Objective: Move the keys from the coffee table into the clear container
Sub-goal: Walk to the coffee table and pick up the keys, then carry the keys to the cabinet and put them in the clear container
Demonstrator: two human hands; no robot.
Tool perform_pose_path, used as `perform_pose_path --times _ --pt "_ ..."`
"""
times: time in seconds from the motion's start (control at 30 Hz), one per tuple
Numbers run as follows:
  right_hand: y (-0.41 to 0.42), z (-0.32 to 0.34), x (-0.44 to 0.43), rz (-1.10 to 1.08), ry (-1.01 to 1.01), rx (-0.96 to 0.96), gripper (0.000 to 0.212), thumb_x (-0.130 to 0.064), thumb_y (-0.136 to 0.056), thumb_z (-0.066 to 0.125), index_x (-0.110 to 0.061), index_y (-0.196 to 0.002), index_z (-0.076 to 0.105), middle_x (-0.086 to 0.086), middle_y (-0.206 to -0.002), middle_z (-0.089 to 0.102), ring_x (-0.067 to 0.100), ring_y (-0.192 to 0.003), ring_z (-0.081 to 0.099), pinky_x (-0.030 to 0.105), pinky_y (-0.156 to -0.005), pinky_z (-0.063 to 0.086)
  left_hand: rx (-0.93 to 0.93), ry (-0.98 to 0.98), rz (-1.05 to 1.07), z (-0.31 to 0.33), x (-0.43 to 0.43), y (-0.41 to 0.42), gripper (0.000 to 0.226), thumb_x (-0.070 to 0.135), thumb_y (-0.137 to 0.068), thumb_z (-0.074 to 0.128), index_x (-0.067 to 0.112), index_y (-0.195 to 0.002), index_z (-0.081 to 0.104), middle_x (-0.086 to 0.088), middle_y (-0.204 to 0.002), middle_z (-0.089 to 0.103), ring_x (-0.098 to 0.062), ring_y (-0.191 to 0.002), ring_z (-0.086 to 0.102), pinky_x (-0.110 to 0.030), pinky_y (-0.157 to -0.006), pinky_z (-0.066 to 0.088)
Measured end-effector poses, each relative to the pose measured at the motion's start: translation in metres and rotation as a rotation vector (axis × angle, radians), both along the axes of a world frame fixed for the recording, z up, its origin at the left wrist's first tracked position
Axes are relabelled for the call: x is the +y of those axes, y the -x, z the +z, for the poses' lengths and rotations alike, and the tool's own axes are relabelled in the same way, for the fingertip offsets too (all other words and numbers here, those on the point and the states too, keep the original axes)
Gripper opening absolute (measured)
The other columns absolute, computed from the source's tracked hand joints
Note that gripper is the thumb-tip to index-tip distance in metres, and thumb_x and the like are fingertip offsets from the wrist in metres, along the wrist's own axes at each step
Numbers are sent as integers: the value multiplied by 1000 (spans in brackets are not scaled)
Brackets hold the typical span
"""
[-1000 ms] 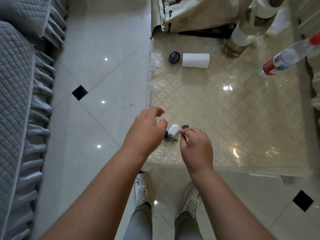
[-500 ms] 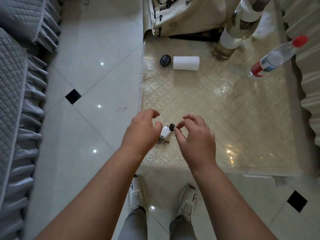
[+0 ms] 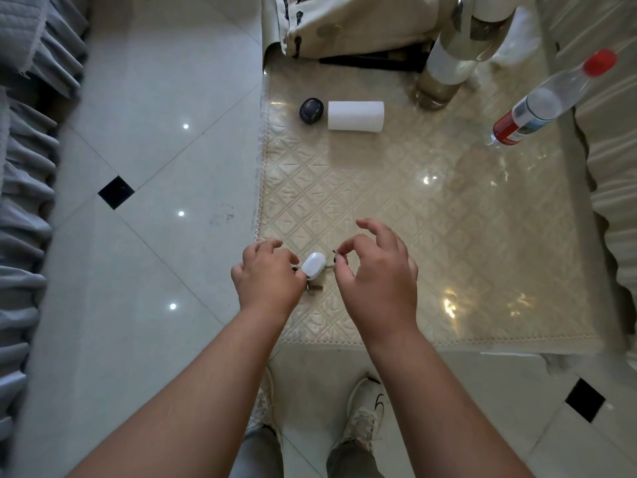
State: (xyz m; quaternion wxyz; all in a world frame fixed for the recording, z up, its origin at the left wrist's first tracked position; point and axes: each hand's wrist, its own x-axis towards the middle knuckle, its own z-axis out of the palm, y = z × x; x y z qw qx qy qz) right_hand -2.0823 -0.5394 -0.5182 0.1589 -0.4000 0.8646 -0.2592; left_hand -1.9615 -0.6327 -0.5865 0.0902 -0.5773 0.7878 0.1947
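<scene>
Fingers of both hands work the keys [image 3: 315,270] near the front-left corner of the table [image 3: 448,236]. Left hand [image 3: 267,277] is curled, its fingertips touching the left side of the white fob and the key ring; whether it grips is not resolvable. Right hand [image 3: 374,274] pinches a small dark part of the bunch between thumb and forefinger, remaining fingers spread and raised. Progress: early. Keys appear to rest on or just above the table; lifting and transfer remain. No clear container is identifiable in view.
</scene>
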Motion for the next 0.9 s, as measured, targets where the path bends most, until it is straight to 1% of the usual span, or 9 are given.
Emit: perform_pose_path --times 0.17,0.3,0.43,0.5,0.57,0.67,0.77,0.9 --pt "2 -14 -8 3 9 9 5 -26 -82 69 -28 -86 66 -12 -133 52 14 -131 40 44 -99 36 -64 -31 -29 -20 -2 2 25 44 -75 65 38 -99 69 12 -139 48 -16 -131 30 -40 -92 29" --pt "1 -24 -11 7 -1 15 5 -28 -83 69 -29 -87 66 -12 -132 52 13 -131 40 44 -99 37 -77 -32 -33 -33 2 0 23 43 -76 63 38 -98 66 10 -140 47 -17 -130 32 -40 -91 30" --pt "0 -31 -14 -4 -6 13 5 -27 -83 69 -27 -87 66 -11 -132 53 14 -130 41 45 -98 38 -81 -19 -63 -38 1 -1 22 47 -79 62 38 -98 68 11 -140 46 -17 -130 32 -39 -91 30" --pt "-1 -31 -16 -7 -5 7 4 -27 -83 69 -27 -87 67 -11 -131 53 14 -130 41 44 -98 37 -65 -11 -60 -35 -3 -1 20 45 -80 62 37 -96 70 12 -142 45 -17 -131 31 -38 -91 29" --pt "-2 -28 -17 -16 1 -4 4 -26 -83 69 -27 -86 66 -11 -131 53 13 -129 42 44 -98 37 -26 20 -50 -30 -2 0 15 42 -79 64 36 -91 70 12 -143 45 -16 -132 28 -39 -91 28" --pt "1 -20 -16 -25 14 -12 5 -26 -83 69 -27 -86 66 -11 -129 53 12 -127 43 43 -97 37 82 91 -49 -14 0 2 12 44 -78 68 35 -85 71 13 -140 48 -15 -131 29 -40 -91 29" --pt "5 -4 -16 -47 34 -10 6 -26 -83 69 -27 -86 65 -10 -127 55 11 -124 45 43 -96 39 186 117 -21 15 0 7 14 47 -79 69 35 -85 71 14 -138 49 -15 -130 33 -42 -93 31" --pt "11 31 -15 -53 59 -4 5 -27 -84 68 -28 -87 64 -11 -126 55 10 -122 45 42 -96 40 353 112 -24 66 2 13 7 42 -84 66 35 -86 65 14 -138 48 -14 -131 33 -41 -94 30"
